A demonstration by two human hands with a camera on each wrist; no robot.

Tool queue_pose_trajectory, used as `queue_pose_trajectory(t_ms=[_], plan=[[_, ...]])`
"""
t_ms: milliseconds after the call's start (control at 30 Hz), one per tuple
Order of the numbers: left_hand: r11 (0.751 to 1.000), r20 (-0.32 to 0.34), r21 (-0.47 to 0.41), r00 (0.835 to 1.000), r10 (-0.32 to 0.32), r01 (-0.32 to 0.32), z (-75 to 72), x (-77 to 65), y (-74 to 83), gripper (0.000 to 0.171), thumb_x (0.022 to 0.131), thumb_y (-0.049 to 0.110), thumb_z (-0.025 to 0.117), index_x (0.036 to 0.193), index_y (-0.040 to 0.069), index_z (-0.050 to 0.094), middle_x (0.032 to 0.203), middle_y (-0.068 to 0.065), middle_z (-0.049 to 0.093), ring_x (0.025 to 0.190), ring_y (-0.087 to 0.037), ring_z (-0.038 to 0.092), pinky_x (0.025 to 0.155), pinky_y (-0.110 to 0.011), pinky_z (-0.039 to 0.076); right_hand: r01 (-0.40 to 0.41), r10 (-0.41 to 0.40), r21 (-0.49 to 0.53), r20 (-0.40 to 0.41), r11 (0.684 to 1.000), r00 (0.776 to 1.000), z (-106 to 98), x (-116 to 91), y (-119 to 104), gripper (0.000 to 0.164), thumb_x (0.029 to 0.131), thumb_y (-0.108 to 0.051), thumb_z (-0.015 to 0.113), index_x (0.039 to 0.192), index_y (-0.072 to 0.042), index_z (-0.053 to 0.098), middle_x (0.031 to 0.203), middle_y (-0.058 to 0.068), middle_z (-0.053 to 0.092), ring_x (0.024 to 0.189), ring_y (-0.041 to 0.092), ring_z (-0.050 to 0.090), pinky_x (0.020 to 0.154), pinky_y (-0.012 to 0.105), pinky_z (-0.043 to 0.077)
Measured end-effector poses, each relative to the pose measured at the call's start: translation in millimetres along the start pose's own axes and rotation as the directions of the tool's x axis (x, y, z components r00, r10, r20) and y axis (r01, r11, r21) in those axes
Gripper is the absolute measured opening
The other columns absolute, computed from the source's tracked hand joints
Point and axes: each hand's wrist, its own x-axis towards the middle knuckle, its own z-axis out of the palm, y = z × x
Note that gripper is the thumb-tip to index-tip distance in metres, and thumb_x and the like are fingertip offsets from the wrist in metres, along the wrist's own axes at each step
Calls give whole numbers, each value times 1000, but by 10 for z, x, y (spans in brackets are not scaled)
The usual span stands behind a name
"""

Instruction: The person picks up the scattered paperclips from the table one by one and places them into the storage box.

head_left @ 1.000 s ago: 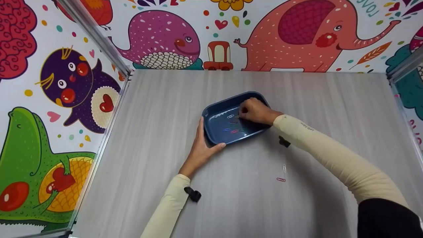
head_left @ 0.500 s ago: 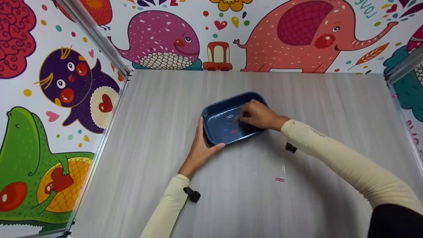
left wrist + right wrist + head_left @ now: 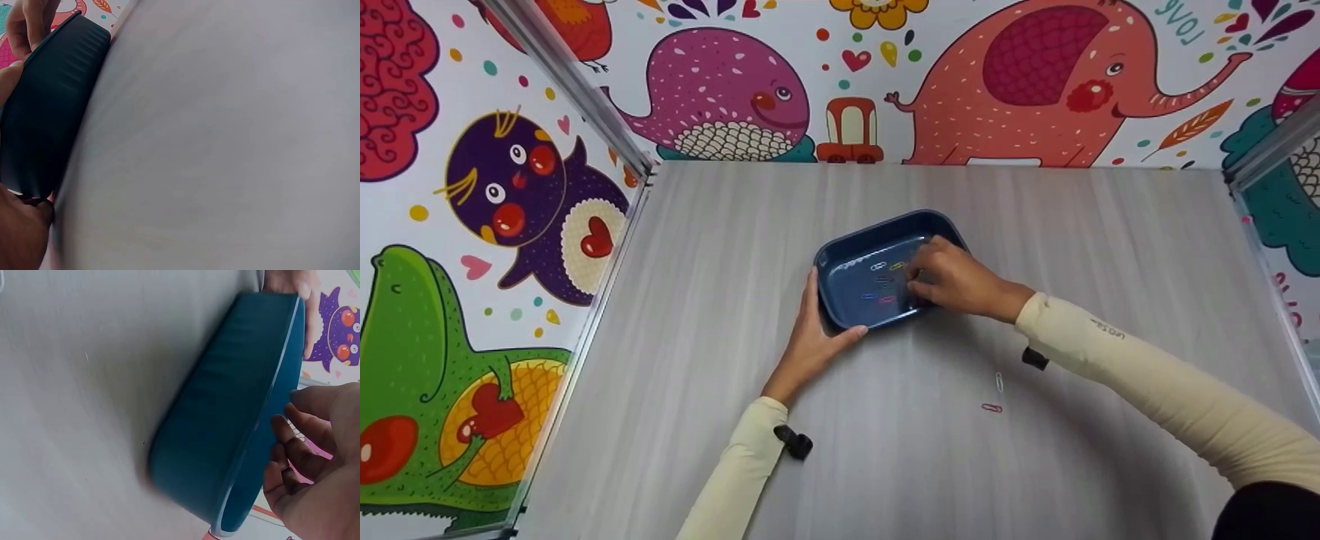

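Observation:
A dark blue rectangular tray (image 3: 840, 251) stands angled on the table. My left hand (image 3: 811, 341) holds its near left corner, thumb at the front rim and fingers along the left wall. Inside lie several paper clips, among them a white paper clip (image 3: 878, 265), a yellow paper clip (image 3: 897, 266), a blue paper clip (image 3: 868, 296) and a pink paper clip (image 3: 887, 300). My right hand (image 3: 966, 283) is over the tray's right part, hiding that end. In the right wrist view its fingers (image 3: 304, 458) are loosely bent beside the tray wall (image 3: 219, 399), with nothing seen between them and the thumb.
On the table (image 3: 720, 247), nearer than the tray, lie a white paper clip (image 3: 1000, 382) and a red paper clip (image 3: 991, 408). Walls printed with cartoon animals (image 3: 727, 82) border the table at the back and sides. A black wrist device (image 3: 793, 442) sits on the left sleeve.
My right hand has drawn back right and toward me within the tray, its fingers loosening, and the yellow paper clip shows more fully. My left hand keeps its hold on the tray.

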Motion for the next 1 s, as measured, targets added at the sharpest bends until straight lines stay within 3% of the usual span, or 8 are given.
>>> queue_pose_trajectory(t_ms=[267, 467, 1000], plan=[[1000, -3, -11, 1000, -7, 7, -4, -24, -5, 133, 89, 48, 92, 179, 23, -3, 185, -7, 4, 169, -27, 11, 134, -56, 16, 38, -42, -49, -90, 998, 995, 52, -163, -108, 14, 96, -9, 85, 107, -1, 84, 104, 11, 79, 98, 27, 59, 84, 42, 52], [1000, -6, -17, 1000, -9, 9, -2, -32, 14, 132, 89, 42, 93, 179, 24, -2, 185, -7, 6, 169, -27, 12, 134, -56, 16, 43, -45, -15, -151, 999, 987, 127, -356, -148, 10, 95, -9, 86, 103, -3, 84, 103, 8, 78, 97, 24, 58, 82, 41, 54], [1000, 12, -5, 1000, 1, 0, -2, -14, -5, 134, 90, 53, 90, 179, 22, -5, 186, -8, 1, 170, -28, 8, 134, -57, 13, 65, -55, 42, -197, 997, 979, 396, -815, -90, 10, 93, -7, 89, 101, -6, 83, 101, 1, 76, 101, 20, 60, 85, 40, 55]])
